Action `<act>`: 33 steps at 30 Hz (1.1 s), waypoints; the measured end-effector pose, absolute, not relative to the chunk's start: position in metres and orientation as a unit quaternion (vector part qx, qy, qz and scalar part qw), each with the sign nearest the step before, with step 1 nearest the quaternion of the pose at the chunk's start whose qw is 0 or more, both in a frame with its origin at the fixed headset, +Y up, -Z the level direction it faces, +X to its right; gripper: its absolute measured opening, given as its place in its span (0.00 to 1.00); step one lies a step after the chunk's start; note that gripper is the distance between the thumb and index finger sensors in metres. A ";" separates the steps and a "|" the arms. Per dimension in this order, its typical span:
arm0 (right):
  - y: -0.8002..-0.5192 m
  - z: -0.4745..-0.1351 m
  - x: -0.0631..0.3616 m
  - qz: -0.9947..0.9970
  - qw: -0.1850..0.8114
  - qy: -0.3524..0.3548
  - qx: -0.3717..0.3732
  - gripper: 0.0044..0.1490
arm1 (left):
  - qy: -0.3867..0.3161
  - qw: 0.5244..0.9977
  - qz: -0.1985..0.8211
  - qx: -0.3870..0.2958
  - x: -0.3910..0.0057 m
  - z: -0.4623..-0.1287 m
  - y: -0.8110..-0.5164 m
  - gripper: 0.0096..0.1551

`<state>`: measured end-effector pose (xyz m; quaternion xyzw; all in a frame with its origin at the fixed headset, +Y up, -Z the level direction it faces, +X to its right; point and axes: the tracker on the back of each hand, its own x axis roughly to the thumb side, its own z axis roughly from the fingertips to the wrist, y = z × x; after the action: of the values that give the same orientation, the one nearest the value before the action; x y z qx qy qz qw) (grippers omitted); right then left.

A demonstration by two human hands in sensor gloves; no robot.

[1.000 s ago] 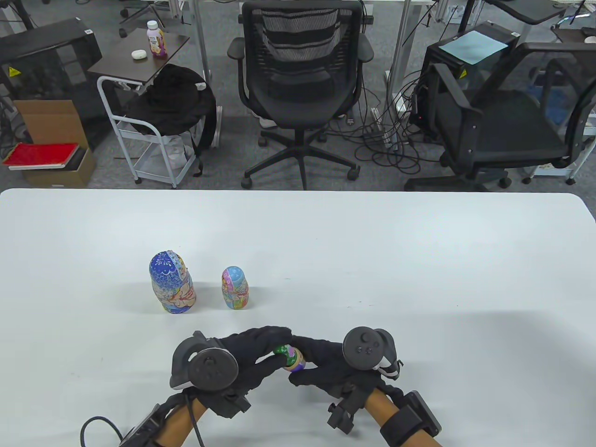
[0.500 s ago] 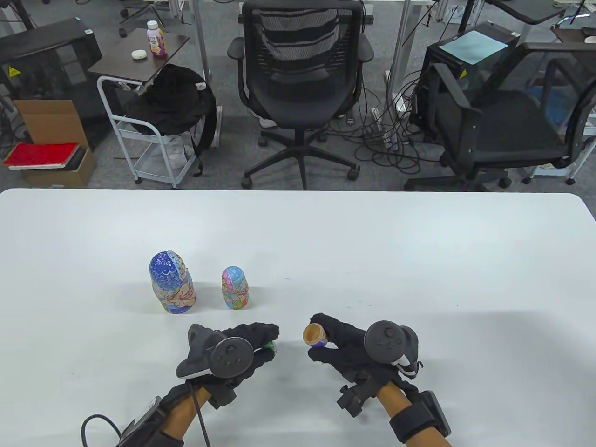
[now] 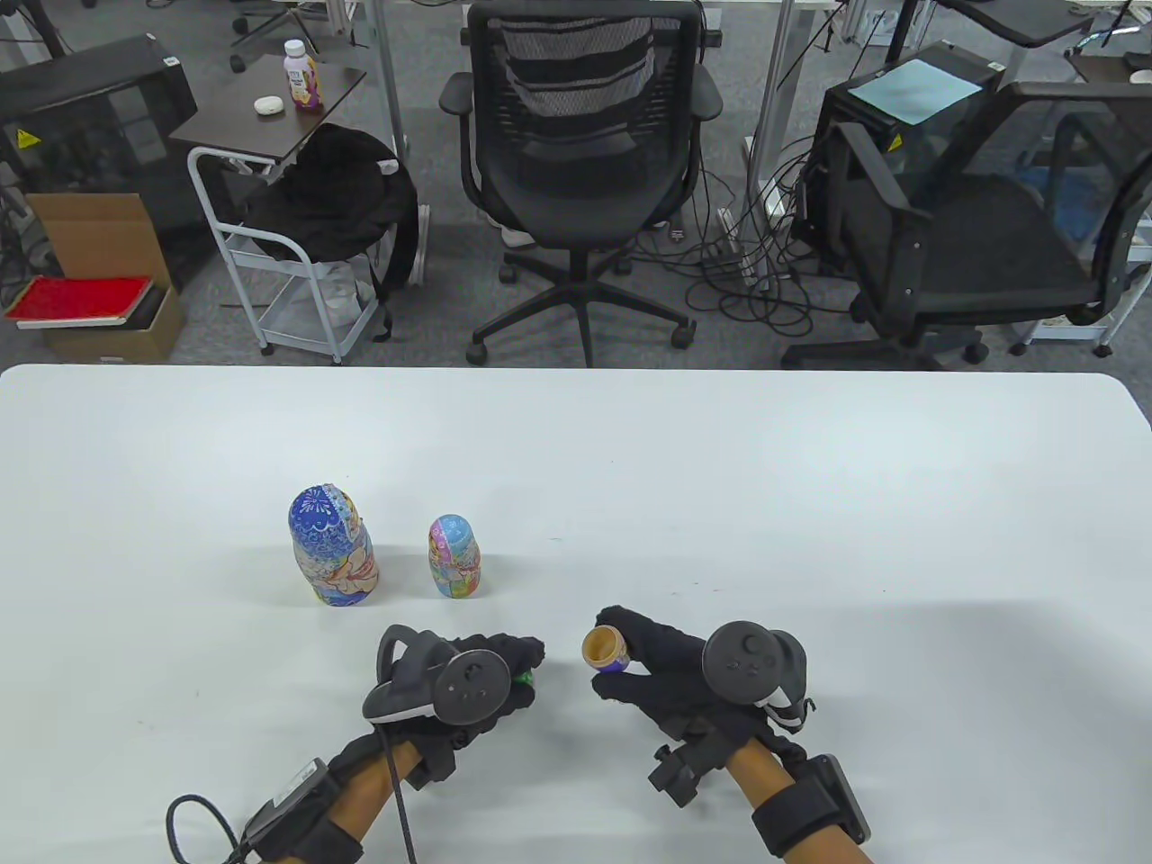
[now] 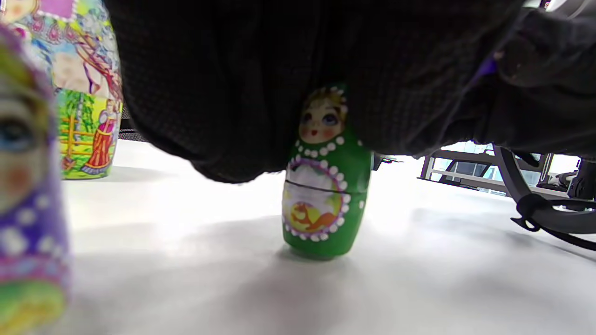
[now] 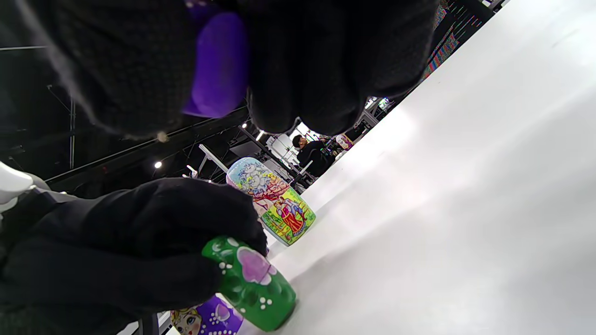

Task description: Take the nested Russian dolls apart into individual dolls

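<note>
A small green doll point(image 4: 324, 186) stands upright on the white table point(image 3: 810, 504). My left hand point(image 3: 520, 664) grips it by the head; in the table view only a bit of green point(image 3: 524, 673) shows. My right hand point(image 3: 621, 650) holds an open purple doll half point(image 3: 605, 650) with its wooden hollow facing left; it shows purple in the right wrist view point(image 5: 216, 65). A large blue doll point(image 3: 333, 547) and a medium pastel doll point(image 3: 454, 556) stand behind the hands. A purple piece with a face point(image 4: 28, 186) is blurred beside my left hand; I cannot tell whether it is held.
The medium doll also shows in the left wrist view point(image 4: 86, 93) and the right wrist view point(image 5: 274, 204). Office chairs point(image 3: 580, 162), a small cart point(image 3: 288, 270) and cables lie beyond the table's far edge.
The hands were together on one doll and have pulled apart. The right hand came away with the purple half. The left hand lowered the green doll to the table.
</note>
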<state>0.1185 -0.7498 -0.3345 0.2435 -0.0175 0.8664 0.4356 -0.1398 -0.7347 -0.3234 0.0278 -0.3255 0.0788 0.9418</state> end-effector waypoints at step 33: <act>-0.750 -0.333 0.116 0.868 0.430 -0.011 0.249 0.49 | -0.218 0.975 -0.034 -0.038 -0.209 -0.331 -0.732 0.40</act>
<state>0.1160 -0.7499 -0.3334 0.2488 -0.0107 0.8680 0.4295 -0.2090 -0.7319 -0.3312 -0.0378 -0.2185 -0.0338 0.9745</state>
